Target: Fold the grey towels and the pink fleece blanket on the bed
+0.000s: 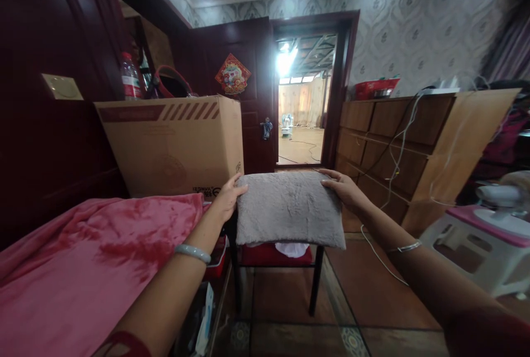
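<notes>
Both hands, left hand [227, 198] at nine o'clock and right hand [344, 190] at three, fingers holding the grey cushion [289, 211], settle it on the chair [276, 257]; squaring it comes next.

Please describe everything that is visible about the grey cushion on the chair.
The grey cushion is roughly rectangular, soft, with a short plush, fur-like surface. It lies flat on a dark-legged chair and overhangs the red seat. The left hand touches its far left corner and the right hand its far right corner. Something white peeks out beneath its front edge. A cardboard box stands behind-left.
</notes>
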Demonstrator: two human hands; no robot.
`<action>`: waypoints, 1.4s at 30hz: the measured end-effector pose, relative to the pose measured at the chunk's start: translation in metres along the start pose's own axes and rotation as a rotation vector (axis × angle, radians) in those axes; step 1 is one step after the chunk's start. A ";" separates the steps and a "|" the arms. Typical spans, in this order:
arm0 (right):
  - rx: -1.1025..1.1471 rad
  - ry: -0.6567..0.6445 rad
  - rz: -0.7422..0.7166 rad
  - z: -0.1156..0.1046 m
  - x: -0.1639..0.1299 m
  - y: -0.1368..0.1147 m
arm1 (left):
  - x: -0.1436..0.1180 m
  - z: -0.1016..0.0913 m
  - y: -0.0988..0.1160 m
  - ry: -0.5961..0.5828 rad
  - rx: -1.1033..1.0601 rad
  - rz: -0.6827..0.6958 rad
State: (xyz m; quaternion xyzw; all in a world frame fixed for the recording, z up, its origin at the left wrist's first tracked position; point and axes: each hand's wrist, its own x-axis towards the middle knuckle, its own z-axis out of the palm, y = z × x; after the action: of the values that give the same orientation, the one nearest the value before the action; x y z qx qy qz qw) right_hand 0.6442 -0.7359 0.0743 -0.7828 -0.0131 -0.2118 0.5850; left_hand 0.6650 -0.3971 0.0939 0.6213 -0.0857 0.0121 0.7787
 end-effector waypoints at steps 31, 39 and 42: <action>-0.944 -0.364 -0.630 0.017 -0.015 -0.019 | -0.012 -0.010 -0.004 -0.329 1.382 0.584; -0.966 -0.372 -0.609 0.017 -0.013 -0.016 | -0.052 -0.050 -0.007 -0.300 1.316 0.526; -0.983 -0.370 -0.583 0.018 -0.014 -0.018 | -0.080 -0.085 -0.011 -0.281 1.261 0.480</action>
State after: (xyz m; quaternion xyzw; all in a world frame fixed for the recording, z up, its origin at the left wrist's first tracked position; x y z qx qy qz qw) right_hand 0.6323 -0.7108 0.0818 -0.9496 -0.2295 -0.2051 0.0601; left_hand 0.5973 -0.3100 0.0530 0.9152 -0.2977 0.1511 0.2256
